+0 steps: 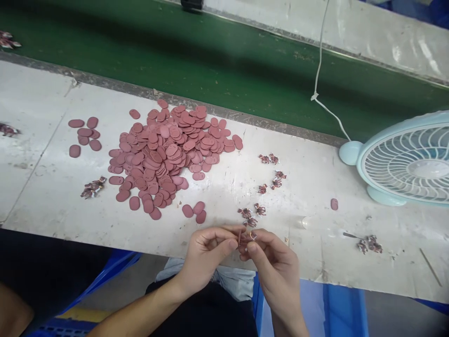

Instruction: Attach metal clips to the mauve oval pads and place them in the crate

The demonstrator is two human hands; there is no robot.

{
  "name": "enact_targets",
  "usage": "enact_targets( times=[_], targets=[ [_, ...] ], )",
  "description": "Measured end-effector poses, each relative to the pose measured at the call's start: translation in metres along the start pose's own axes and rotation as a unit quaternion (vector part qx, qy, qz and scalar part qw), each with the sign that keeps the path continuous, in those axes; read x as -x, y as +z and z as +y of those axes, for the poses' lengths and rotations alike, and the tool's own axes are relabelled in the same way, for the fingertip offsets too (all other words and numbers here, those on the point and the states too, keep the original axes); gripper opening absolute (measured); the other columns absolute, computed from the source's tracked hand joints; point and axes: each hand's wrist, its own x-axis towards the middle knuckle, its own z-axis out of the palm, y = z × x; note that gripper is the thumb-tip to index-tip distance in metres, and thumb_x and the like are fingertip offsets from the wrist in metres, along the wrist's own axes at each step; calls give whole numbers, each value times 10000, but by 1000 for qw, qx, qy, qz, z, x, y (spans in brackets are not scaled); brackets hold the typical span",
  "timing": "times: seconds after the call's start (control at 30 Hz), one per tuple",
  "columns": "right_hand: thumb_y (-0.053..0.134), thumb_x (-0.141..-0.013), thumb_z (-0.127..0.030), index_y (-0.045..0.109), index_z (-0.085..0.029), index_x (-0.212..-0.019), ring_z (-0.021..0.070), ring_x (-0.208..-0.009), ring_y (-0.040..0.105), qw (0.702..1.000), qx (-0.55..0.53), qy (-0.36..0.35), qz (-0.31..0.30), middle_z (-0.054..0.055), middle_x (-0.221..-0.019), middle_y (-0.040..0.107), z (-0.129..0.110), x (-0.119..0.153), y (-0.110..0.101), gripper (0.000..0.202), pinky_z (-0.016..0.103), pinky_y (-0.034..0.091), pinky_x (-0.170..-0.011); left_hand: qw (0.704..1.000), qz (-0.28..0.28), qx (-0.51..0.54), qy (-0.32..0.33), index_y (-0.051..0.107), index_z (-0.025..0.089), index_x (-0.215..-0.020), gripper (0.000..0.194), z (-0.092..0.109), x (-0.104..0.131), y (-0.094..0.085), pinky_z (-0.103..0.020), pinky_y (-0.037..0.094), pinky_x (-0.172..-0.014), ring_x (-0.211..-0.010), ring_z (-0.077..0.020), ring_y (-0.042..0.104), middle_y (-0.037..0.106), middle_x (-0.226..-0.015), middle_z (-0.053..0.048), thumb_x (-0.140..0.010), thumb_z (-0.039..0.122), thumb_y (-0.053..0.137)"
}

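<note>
My left hand [212,250] pinches a reddish-brown oval disc [240,238], seen edge-on, between thumb and fingers. Right against it, my right hand [271,257] closes on a small brown-and-white figurine [253,235], mostly hidden by the fingertips. The two pieces meet or nearly meet; I cannot tell which. Just beyond the hands lie several similar figurines [249,221] on the white table. A large heap of the same oval discs [157,159], some with small holes, spreads to the left. Three loose discs [200,216] sit between the heap and my left hand.
A pale blue fan [414,159] stands at the right, its cord [320,70] crossing the green belt [245,79]. Figurines [373,244] lie near a thin dark tool [351,235]. Another disc [334,204] is alone at right. A blue bin [345,309] sits below the table edge.
</note>
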Motion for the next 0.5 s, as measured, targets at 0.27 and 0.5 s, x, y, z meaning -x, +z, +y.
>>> enact_targets(
  times=[0.27, 0.5],
  targets=[
    [747, -887, -290, 769, -258, -990, 158, -661, 682, 994, -70, 13, 86, 55, -910, 706, 20, 30, -60, 110, 253, 580, -527, 848, 3, -487, 210, 782, 302, -1131, 300, 41, -2, -62, -469, 477, -1108, -1201, -289, 665, 737, -1282, -67, -878, 168, 693],
    [800, -822, -320, 784, -232, -938, 160, -593, 636, 974, -13, 9, 227, 78, -835, 698, 34, 89, -133, 147, 271, 547, -480, 639, -145, -703, 276, 686, 284, -1287, 391, 66, -34, -103, -474, 454, -1123, -1276, -292, 614, 696, -1361, -53, -931, 172, 568]
  ],
)
